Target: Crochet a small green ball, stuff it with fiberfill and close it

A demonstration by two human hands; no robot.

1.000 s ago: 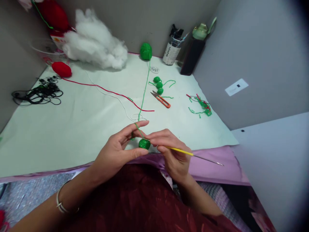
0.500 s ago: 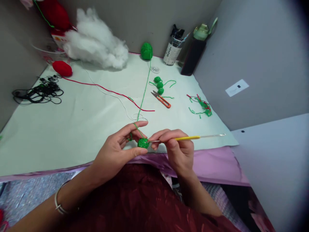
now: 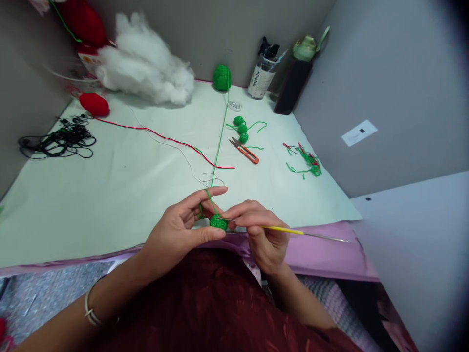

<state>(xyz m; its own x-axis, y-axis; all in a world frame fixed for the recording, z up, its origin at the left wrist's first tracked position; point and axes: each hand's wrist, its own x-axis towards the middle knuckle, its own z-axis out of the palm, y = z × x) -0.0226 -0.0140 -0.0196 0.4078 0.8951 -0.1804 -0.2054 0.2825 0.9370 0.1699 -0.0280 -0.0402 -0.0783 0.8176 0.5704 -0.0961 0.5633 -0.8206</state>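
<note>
Between the thumb and fingers of my left hand (image 3: 186, 220) is a small round green crochet piece (image 3: 219, 223). Green yarn (image 3: 221, 142) runs from a ball (image 3: 222, 78) at the back, over my raised left index finger, down to the piece; a loop of it wraps another finger. My right hand (image 3: 264, 232) grips a crochet hook (image 3: 284, 229) by its yellow handle. The hook's metal tip is at the top of the green piece, and its other metal end points right, tilted slightly down. Part of the piece is hidden by my left thumb.
Orange thread snips (image 3: 249, 152) lie beside several small green crochet balls (image 3: 242, 129). Yarn scraps (image 3: 309, 164) are at right, black cord (image 3: 62, 139) at left. White stuffing (image 3: 146, 63), a red yarn ball (image 3: 94, 104), a pen cup (image 3: 261, 78) and a dark bottle (image 3: 293, 80) stand behind.
My right hand has shifted slightly left and down, and the hook's free end has swung lower. The hook tip moved from the piece's side to its top edge; the piece sits slightly lower.
</note>
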